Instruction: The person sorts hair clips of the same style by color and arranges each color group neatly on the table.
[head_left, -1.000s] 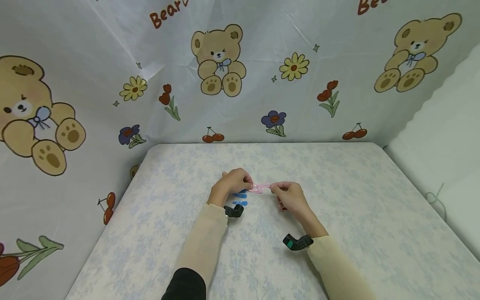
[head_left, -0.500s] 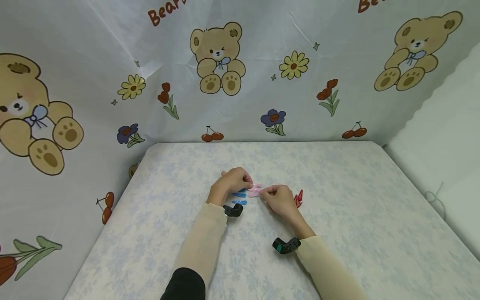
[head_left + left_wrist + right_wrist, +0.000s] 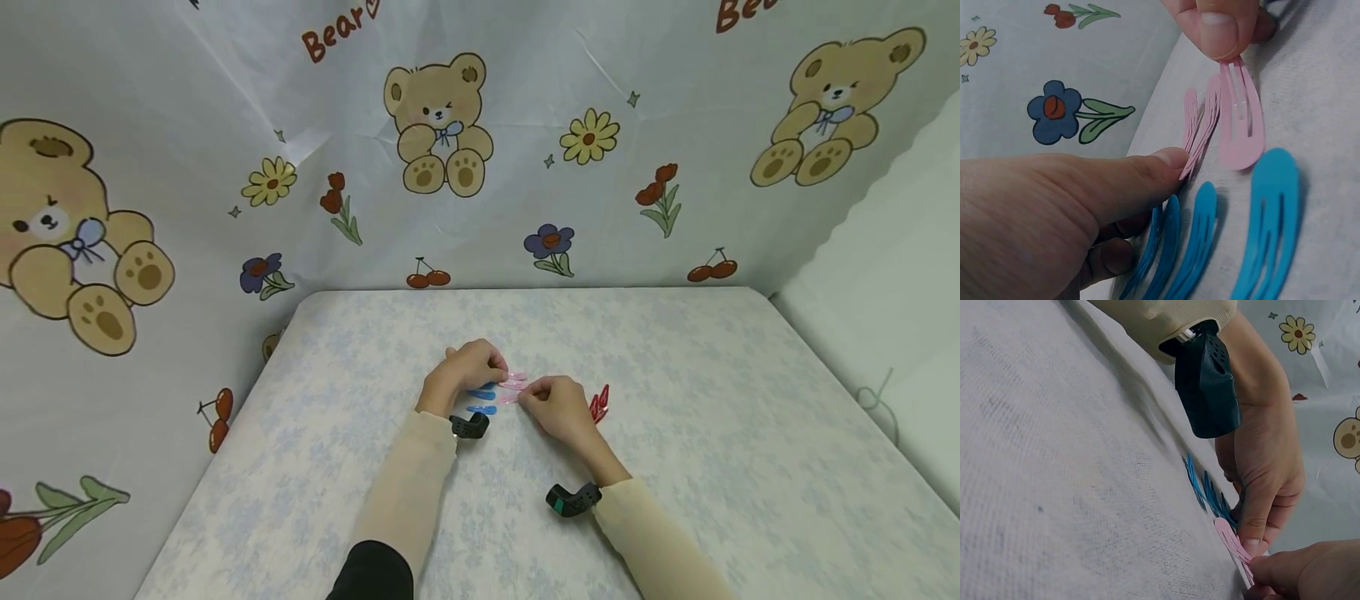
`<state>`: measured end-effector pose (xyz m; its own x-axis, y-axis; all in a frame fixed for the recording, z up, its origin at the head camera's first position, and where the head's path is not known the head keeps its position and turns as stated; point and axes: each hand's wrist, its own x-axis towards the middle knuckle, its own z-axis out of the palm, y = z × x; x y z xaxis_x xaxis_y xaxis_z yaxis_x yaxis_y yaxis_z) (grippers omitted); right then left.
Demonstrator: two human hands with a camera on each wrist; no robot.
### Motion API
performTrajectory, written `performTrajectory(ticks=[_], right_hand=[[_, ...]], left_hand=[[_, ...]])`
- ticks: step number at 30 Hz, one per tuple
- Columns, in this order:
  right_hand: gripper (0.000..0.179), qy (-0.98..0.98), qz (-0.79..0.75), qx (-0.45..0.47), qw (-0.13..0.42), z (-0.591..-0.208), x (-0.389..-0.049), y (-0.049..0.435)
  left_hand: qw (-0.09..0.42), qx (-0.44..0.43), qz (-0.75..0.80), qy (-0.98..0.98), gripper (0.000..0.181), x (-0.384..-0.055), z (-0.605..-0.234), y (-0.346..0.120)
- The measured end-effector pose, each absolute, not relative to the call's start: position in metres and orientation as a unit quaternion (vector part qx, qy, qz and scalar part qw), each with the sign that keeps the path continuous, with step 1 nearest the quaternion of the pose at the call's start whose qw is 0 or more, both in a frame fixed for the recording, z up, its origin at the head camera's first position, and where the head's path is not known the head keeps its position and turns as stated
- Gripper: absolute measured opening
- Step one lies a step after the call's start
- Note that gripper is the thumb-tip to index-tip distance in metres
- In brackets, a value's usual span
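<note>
My left hand [image 3: 471, 367] pinches the narrow ends of two pink snap hair clips [image 3: 1200, 119] between thumb and fingers, low over the table. Right of it, my right hand [image 3: 561, 408] pinches the narrow tip of another pink snap hair clip [image 3: 1242, 147], whose rounded end points toward the blue ones. Several blue snap hair clips [image 3: 1272, 212] lie in a column under and in front of the left hand. In the right wrist view the held pink clip [image 3: 1229, 536] shows beside them. The left fingertips are partly hidden behind the thumb.
Red hair clips [image 3: 600, 403] lie in a small group just right of my right hand, partly covered by it. The pale patterned table [image 3: 750, 433] reaches to a bear-print curtain [image 3: 517, 200] at the back and left. A white wall stands at the right.
My right hand has moved left and slightly toward me with the pink hair clip, drawing near the blue ones. The red clips have come into sight behind it. My left hand stays nearly still.
</note>
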<state>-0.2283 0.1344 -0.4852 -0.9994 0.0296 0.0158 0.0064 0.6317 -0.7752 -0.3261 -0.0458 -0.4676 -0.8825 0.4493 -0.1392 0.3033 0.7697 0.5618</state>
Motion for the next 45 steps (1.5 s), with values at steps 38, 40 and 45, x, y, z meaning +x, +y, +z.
performTrajectory(ticks=[38, 40, 45], right_hand=[[0.014, -0.92, 0.387, 0.0, 0.058, -0.4889, -0.224, 0.1309], [0.014, -0.921, 0.386, 0.0, 0.057, -0.4884, -0.2243, 0.1303], [0.014, -0.916, 0.397, 0.004, 0.049, -0.4875, -0.2261, 0.1294]], left_hand=[[0.138, 0.204, 0.268, 0.931, 0.013, -0.3234, -0.4703, -0.0437], [0.137, 0.203, 0.269, 0.931, 0.013, -0.3234, -0.4698, -0.0447], [0.134, 0.205, 0.269, 0.932, 0.014, -0.3247, -0.4689, -0.0474]])
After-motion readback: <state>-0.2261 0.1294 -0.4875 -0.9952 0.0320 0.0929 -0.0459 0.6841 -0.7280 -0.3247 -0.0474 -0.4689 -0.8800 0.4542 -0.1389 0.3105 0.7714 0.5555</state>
